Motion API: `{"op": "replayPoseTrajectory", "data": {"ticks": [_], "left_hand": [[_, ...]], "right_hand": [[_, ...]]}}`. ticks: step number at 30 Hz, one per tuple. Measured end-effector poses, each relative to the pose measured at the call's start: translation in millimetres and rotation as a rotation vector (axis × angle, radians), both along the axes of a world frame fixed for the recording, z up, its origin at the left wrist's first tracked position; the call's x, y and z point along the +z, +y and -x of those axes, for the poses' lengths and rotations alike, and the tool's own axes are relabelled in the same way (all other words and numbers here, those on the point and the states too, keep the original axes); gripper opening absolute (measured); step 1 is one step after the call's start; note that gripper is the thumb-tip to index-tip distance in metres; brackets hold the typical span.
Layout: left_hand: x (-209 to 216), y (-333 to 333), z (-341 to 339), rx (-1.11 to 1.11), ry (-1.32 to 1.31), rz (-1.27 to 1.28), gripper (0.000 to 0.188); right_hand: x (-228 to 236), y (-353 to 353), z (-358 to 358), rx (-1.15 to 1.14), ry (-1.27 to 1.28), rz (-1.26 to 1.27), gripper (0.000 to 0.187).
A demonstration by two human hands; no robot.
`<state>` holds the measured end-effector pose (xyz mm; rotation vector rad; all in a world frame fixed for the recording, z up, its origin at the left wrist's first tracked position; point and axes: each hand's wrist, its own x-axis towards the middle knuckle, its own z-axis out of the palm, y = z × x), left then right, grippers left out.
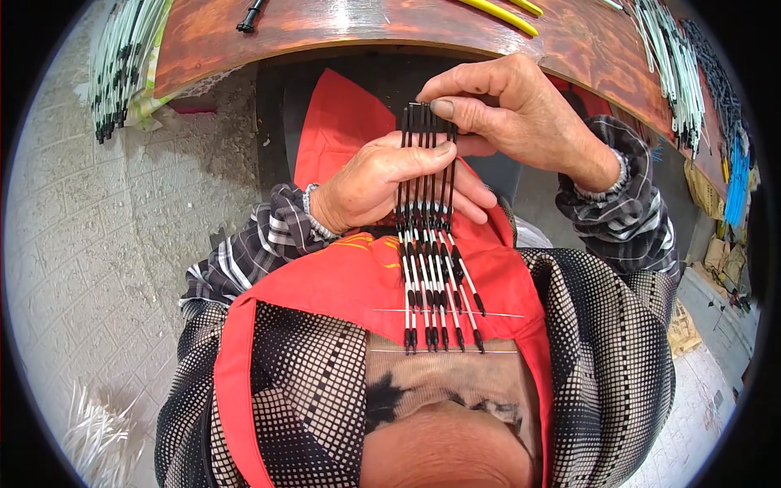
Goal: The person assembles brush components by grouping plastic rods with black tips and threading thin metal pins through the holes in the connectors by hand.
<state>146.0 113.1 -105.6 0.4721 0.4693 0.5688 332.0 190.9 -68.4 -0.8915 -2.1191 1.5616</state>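
A row of thin black-and-white rods (427, 268) lies side by side in front of my red apron (325, 285). Their upper parts are black; lower down they turn white with black bands and dark tips. My left hand (366, 179) is closed around the upper part, thumb across the front and fingers behind. At the top end my right hand (529, 114) pinches the row's far right corner between thumb and forefinger. Two thin wires cross the lower rods, an upper wire (508, 315) and a lower wire (500, 351). Whatever my right fingertips cover is hidden.
Ahead is a brown wooden table (325, 28) with a curved edge. On it lie yellow rods (504, 16) and a short black rod (250, 16). Pale rod bundles hang over at left (122, 73) and right, near blue strips (738, 187). White strips (102, 439) lie on the floor.
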Motion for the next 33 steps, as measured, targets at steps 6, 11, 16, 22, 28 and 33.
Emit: {"op": "replayPoseTrajectory", "data": {"ticks": [6,11,16,22,28,33], "left_hand": [[-3.9,-1.3,2.5,-0.012,-0.067,-0.006,0.044],[-5.7,0.2,3.3,-0.014,-0.078,0.021,0.040],[-3.8,0.1,2.5,-0.014,-0.068,0.033,0.036],[-3.9,-0.1,2.7,-0.015,-0.067,0.037,0.037],[-2.4,0.4,2.6,-0.017,-0.051,0.033,0.038],[-5.5,0.2,3.1,-0.040,-0.060,0.030,0.038]], "right_hand": [[6.1,-0.4,2.1,0.028,-0.058,0.042,0.018],[0.6,3.7,0.5,0.056,-0.038,-0.094,0.017],[4.5,6.0,-0.1,0.093,-0.076,-0.122,0.017],[1.2,5.2,0.8,0.106,-0.026,-0.196,0.018],[4.6,4.4,3.1,0.117,-0.057,-0.193,0.018],[4.2,2.1,7.5,0.097,-0.024,-0.147,0.019]]}}
